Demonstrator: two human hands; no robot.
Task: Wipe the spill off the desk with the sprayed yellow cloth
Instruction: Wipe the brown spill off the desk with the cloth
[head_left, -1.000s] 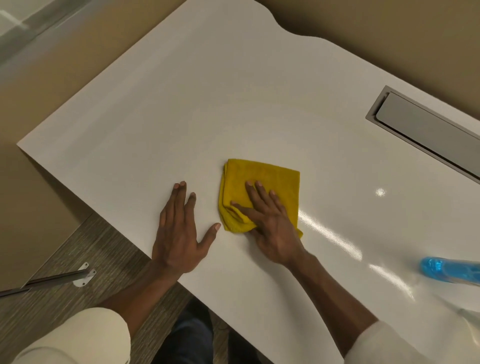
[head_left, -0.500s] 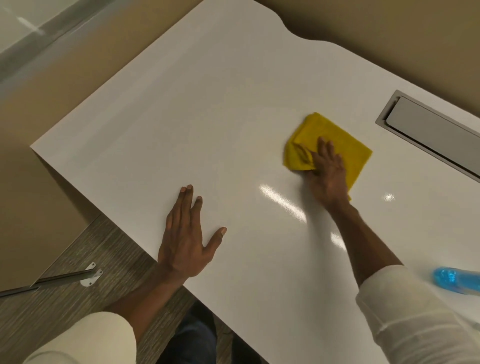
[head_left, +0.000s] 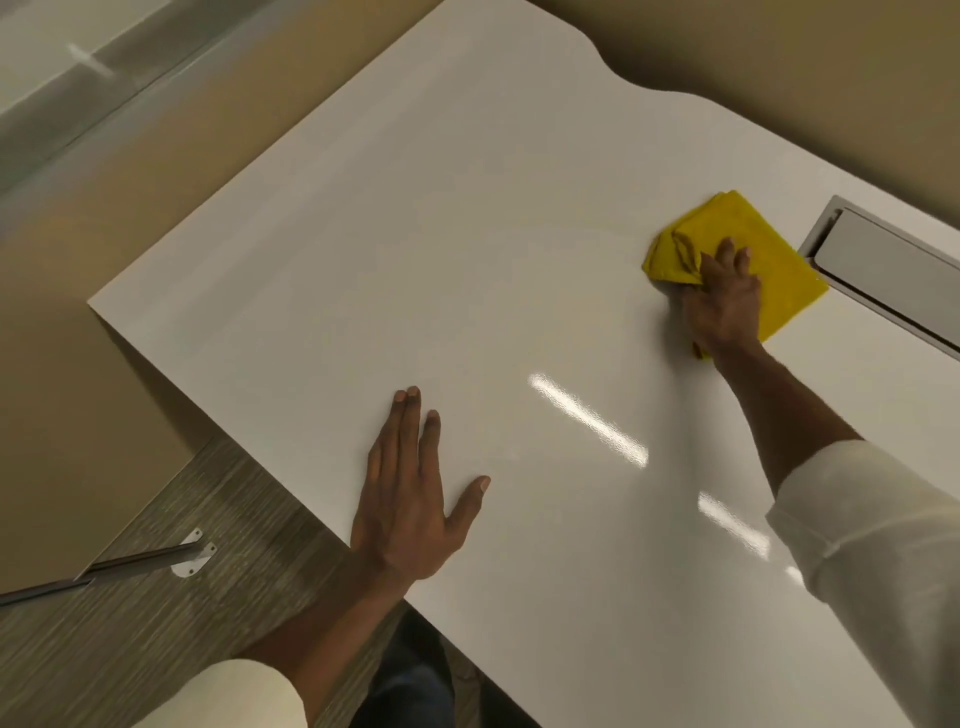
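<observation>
A folded yellow cloth (head_left: 737, 228) lies on the glossy white desk (head_left: 415, 260) at the far right, close to a metal hatch. My right hand (head_left: 724, 299) presses flat on top of the cloth, fingers spread over its bunched left side. My left hand (head_left: 410, 493) rests flat on the desk near its front edge, fingers apart, holding nothing. I can make out no spill on the shiny surface, only light reflections.
A grey metal cable hatch (head_left: 893, 270) is set into the desk right of the cloth. The desk's front edge runs diagonally above a wood-grain floor (head_left: 130, 623), where a metal bar with a bracket (head_left: 156, 558) lies. Beige walls stand behind the desk.
My right hand has swept the cloth away from me and to the right, from the desk's middle to beside the hatch. The left hand stayed put. The blue spray bottle has left the view.
</observation>
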